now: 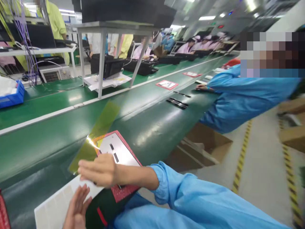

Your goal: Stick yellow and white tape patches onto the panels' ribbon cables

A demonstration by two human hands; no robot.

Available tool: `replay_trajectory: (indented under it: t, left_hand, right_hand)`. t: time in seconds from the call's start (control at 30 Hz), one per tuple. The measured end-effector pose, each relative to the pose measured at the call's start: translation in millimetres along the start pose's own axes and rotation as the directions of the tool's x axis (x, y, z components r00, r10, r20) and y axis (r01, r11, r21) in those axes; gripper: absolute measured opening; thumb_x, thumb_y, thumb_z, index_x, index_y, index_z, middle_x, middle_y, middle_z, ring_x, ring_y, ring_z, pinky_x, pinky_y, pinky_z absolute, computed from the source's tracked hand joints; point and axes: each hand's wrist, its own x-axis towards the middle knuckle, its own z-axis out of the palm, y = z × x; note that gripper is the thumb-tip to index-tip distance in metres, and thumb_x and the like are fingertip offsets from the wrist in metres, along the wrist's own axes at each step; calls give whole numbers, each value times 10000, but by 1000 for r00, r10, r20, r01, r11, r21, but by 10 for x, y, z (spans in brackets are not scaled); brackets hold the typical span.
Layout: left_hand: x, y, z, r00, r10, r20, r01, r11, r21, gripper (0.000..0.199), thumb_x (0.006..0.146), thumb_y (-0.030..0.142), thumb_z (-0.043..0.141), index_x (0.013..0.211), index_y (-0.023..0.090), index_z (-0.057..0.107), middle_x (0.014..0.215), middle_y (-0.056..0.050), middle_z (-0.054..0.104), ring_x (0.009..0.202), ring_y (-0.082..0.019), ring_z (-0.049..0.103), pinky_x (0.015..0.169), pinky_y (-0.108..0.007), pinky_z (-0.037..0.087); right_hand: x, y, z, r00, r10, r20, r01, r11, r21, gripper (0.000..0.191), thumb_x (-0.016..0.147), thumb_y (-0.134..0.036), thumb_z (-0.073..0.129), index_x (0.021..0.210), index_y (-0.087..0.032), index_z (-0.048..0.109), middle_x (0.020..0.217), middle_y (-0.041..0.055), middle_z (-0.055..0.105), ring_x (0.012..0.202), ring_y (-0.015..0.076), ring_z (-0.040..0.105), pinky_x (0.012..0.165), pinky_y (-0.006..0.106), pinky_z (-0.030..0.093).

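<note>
Yellow film (105, 119) is seen at R hand (101, 170), grip can't be told, w/ L hand (78, 206) held unclenched by white sheet (53, 206), prob. to steady it

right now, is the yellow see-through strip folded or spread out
Spread out: the yellow see-through strip shows as one long band with no visible fold, its lower end beside the right hand.

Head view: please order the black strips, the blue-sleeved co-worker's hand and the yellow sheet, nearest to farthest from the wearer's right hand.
1. Yellow sheet, just beside the right hand.
2. Black strips, farther along the green surface.
3. Co-worker's hand, beyond them.
</note>
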Motion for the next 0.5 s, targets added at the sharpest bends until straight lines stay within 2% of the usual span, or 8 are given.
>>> replay_trajectory:
  t: [0.03,0.07,0.13,0.2,0.27,0.33,0.43,0.5]
  left_hand:
    - [55,119,67,994,-96,-48,87,984,-158,490,940,632,713,1236,246,773,1206,-98,808,1065,-288,799,866,-358,697]
    - [93,235,136,976,-212,-50,196,955,-224,435,910,555,790,1197,229,776,1203,-87,804,1076,-246,789,916,-299,667]
    - [125,401,241,938,-329,-111,294,922,-251,457,840,461,876,1195,196,762,1158,-79,807,1047,-208,786,918,-243,634]
    - [106,438,254,911,-389,-137,363,914,-182,440,838,462,849,1161,176,761,1041,-68,823,942,-179,793,841,-216,625]
    - [34,398,177,892,-421,-162,407,906,-113,407,844,467,817,1105,158,771,980,-73,826,884,-175,791,815,-230,626]
    - [-66,367,66,880,-448,-156,444,894,-62,396,853,469,798,1080,144,778,953,-87,827,837,-188,791,793,-264,637]
    - [-169,422,-54,873,-483,-67,485,874,11,367,883,452,775,1081,143,790,909,-88,827,793,-195,789,752,-275,637]
    - [-182,512,-79,865,-502,19,500,864,55,296,885,395,786,1047,148,811,887,-78,826,804,-188,788,765,-257,628]
  right_hand:
    - [-119,-240,62,996,-70,50,69,997,25,110,998,-328,702,958,-311,803,1094,-47,805,506,54,590,392,186,430]
    - [-226,-464,92,992,-102,79,97,994,58,144,1013,-268,663,952,-258,793,1119,-19,803,498,54,575,391,198,419]
    - [-402,-837,53,989,-81,121,65,989,129,205,1030,-166,574,970,-169,770,1159,65,794,519,91,601,410,250,453]
    - [-533,-1053,-70,987,8,160,-43,976,213,217,1058,-198,561,1077,-110,758,1195,136,777,594,152,678,444,302,521]
    - [-632,-1109,-211,974,106,199,-162,944,289,276,1080,-316,611,1196,-98,735,1223,152,767,737,205,758,519,326,602]
    - [-702,-1057,-345,944,229,237,-297,903,311,273,1063,-330,668,1237,-127,723,1197,141,774,868,239,792,635,337,664]
    - [-730,-892,-502,882,370,292,-451,842,295,276,1039,-229,695,1307,-163,703,1208,136,771,1042,273,787,863,384,691]
    - [-688,-776,-553,838,382,389,-516,785,343,422,1033,-295,727,1430,-178,645,1338,141,726,1200,297,740,970,413,668]
